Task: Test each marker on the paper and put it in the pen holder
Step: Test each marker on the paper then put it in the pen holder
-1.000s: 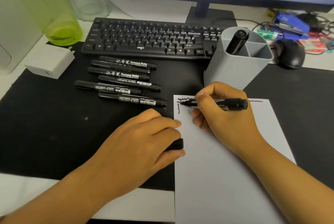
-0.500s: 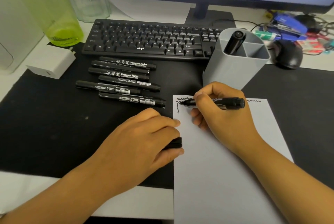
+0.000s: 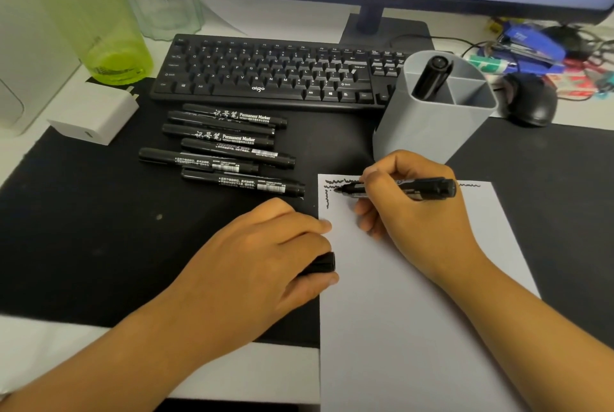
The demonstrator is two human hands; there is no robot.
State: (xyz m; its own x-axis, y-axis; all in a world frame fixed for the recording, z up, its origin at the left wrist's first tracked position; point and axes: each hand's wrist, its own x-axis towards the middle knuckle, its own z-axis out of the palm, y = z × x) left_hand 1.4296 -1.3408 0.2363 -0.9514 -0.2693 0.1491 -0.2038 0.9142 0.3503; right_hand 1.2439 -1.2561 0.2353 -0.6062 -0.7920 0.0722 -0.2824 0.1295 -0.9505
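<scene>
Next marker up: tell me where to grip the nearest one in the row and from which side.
Pinch the nearest marker mid-barrel from above, fingers across its long axis. It lies flat on the mat, with open space on its near side and another marker close behind.

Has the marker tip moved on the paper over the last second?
No. The marker tip sits at the same spot beside the squiggle near the paper top-left corner; right hand holds it.

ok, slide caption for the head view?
Right hand tests marker on paper; left hand holds cap.
</scene>
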